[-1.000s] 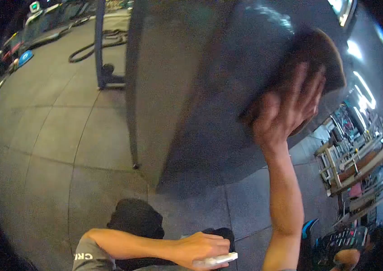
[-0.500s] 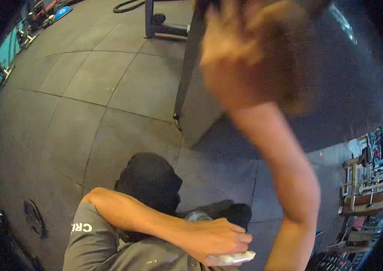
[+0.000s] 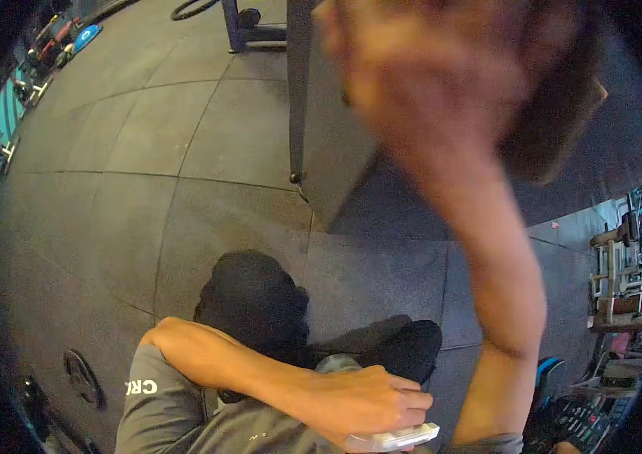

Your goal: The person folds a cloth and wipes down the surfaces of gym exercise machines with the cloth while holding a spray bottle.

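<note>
Across my body lies my left arm, and my left hand (image 3: 370, 401) is closed around a small white, clear-edged object (image 3: 404, 437) by my chest. Only that object's edge shows, so its kind is unclear. My right hand (image 3: 442, 68) is raised at the top and smeared by motion. Beside and partly behind it is a dark brown cloth-like piece (image 3: 563, 125) with a lighter edge; the fingers' hold on it is blurred. Both are in front of a large black panel (image 3: 624, 144) with a flat dark side.
Rubber floor tiles (image 3: 109, 227) spread out to the left. A weight plate (image 3: 82, 378) lies at lower left. A dark metal frame (image 3: 260, 38) stands at the top, with gym machines (image 3: 627, 280) on the right and a blue balance dome (image 3: 88, 36) far left.
My right hand has moved slightly, and more of the brown piece's lower right edge shows. The view has shifted a little. My left hand keeps its hold on the white object.
</note>
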Demonstrator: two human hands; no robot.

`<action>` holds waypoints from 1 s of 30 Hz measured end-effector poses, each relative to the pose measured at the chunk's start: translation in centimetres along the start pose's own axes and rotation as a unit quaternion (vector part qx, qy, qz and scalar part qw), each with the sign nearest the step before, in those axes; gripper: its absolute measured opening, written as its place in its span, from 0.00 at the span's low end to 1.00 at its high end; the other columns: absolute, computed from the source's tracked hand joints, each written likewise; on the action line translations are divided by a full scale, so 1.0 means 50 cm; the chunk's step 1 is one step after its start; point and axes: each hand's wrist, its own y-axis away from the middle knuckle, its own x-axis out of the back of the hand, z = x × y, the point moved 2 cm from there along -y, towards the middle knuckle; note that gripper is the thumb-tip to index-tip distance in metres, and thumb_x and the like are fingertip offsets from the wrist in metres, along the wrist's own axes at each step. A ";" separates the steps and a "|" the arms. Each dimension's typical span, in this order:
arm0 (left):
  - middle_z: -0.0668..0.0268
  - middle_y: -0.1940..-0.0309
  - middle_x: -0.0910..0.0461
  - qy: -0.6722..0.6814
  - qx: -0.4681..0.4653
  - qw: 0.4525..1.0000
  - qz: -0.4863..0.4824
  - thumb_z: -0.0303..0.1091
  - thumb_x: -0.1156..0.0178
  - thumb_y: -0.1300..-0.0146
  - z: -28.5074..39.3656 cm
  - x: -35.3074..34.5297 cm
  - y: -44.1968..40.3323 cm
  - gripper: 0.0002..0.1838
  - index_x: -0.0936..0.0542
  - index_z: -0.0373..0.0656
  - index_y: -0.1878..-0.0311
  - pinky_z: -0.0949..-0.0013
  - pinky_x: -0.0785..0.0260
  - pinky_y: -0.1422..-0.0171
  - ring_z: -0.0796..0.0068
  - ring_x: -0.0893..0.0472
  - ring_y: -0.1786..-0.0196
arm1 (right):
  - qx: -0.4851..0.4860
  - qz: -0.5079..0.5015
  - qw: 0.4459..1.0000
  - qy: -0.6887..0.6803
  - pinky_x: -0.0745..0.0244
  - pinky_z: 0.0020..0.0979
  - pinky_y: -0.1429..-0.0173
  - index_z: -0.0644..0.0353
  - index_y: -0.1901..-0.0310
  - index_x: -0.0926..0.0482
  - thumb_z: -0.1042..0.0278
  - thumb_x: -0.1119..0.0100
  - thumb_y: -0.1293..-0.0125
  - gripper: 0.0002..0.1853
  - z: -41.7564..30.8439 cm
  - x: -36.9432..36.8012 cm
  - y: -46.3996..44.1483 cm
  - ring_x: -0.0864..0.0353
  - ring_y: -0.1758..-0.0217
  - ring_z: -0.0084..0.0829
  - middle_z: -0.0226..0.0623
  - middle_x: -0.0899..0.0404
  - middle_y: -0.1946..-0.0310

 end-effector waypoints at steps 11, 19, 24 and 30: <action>0.57 0.64 0.26 -0.022 0.054 0.998 -0.012 0.37 0.39 0.39 0.007 0.073 0.011 0.12 0.24 0.36 0.63 0.59 0.26 0.62 0.56 0.23 0.61 | 0.295 -0.180 0.922 -0.173 0.49 0.64 0.25 0.55 0.32 0.29 0.45 0.48 0.36 0.34 -0.406 -0.081 0.405 0.44 0.23 0.47 0.39 0.42 0.24; 0.61 0.65 0.26 -0.010 0.016 1.000 -0.022 0.35 0.36 0.42 -0.001 0.097 -0.009 0.10 0.23 0.39 0.63 0.63 0.29 0.69 0.62 0.24 0.64 | 0.462 -0.130 0.866 -0.138 0.50 0.66 0.25 0.54 0.26 0.36 0.51 0.51 0.35 0.36 -0.264 -0.079 0.595 0.42 0.23 0.44 0.45 0.45 0.23; 0.61 0.63 0.23 0.001 0.035 0.996 -0.077 0.34 0.32 0.45 -0.010 0.094 -0.042 0.11 0.22 0.39 0.64 0.65 0.28 0.69 0.63 0.22 0.64 | -0.101 0.017 0.946 -0.308 0.70 0.76 0.25 0.22 0.27 0.37 0.47 0.53 0.34 0.31 -0.075 -0.056 0.330 0.53 0.18 0.49 0.27 0.45 0.22; 0.62 0.63 0.21 -0.001 0.064 0.995 -0.082 0.36 0.30 0.43 -0.026 0.084 -0.083 0.11 0.20 0.42 0.63 0.63 0.26 0.64 0.64 0.19 0.63 | -0.246 0.088 0.888 -0.380 0.75 0.78 0.26 0.36 0.30 0.32 0.44 0.46 0.40 0.34 -0.350 -0.106 0.466 0.54 0.19 0.58 0.34 0.43 0.23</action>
